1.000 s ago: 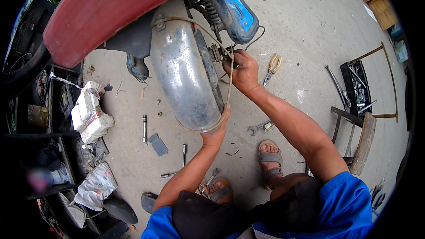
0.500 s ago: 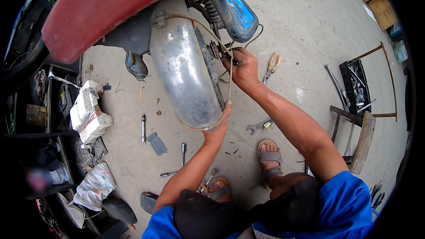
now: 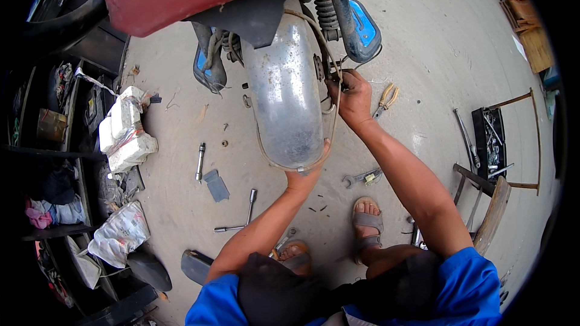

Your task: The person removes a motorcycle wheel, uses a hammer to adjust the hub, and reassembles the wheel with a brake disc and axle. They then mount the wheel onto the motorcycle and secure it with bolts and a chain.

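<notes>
The silver metal mudguard (image 3: 287, 96) of a red motorbike covers its wheel, with rust specks over the top. My left hand (image 3: 305, 176) is closed around the mudguard's lower end, thumb up along the side and fingers hidden beneath. A thin brown rod (image 3: 336, 122) curves down the right side and round the bottom of the mudguard. Beside the wheel's hub, my right hand (image 3: 355, 98) has its fingers curled together. What they grip there is dark and partly hidden. Just right of that hand, yellow-handled pliers (image 3: 386, 99) lie on the concrete.
An open-end wrench (image 3: 362, 177), a socket tool (image 3: 200, 162) and an L-shaped wrench (image 3: 250, 206) lie on the floor. At right stand a black toolbox (image 3: 488, 139) and a wooden stool (image 3: 492, 216). Cluttered shelves (image 3: 75, 196) and white foam blocks (image 3: 128, 127) line the left.
The mudguard and wheel have swung to stand straighter in view and sit further right. More of the blue-trimmed part on the left shows. Both hands stay at the wheel.
</notes>
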`<action>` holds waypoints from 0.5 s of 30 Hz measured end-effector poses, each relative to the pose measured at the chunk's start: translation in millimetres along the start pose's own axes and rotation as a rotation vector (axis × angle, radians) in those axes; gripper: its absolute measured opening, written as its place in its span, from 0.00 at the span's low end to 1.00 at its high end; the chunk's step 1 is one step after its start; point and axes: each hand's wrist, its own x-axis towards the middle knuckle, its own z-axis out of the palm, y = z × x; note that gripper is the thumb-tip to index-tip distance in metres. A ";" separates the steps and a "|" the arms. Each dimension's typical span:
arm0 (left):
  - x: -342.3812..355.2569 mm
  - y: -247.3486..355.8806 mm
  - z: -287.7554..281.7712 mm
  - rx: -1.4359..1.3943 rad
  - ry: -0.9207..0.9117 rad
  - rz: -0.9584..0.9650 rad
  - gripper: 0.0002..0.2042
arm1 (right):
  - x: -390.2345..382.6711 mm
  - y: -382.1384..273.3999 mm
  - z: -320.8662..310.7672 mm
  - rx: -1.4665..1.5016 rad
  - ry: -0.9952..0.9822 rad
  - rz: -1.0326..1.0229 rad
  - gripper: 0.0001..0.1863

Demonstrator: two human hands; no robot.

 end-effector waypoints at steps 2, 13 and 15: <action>2.4 -7.9 1.5 -0.059 0.016 0.094 0.22 | 0.1 -3.4 -1.5 -0.009 0.006 0.010 0.08; 8.7 -30.0 15.4 -0.215 0.147 0.192 0.37 | -2.0 -6.3 -1.1 0.038 -0.026 0.035 0.09; 10.6 -33.7 19.3 -0.237 0.175 0.208 0.35 | -4.6 -1.4 -1.8 0.027 -0.020 -0.005 0.11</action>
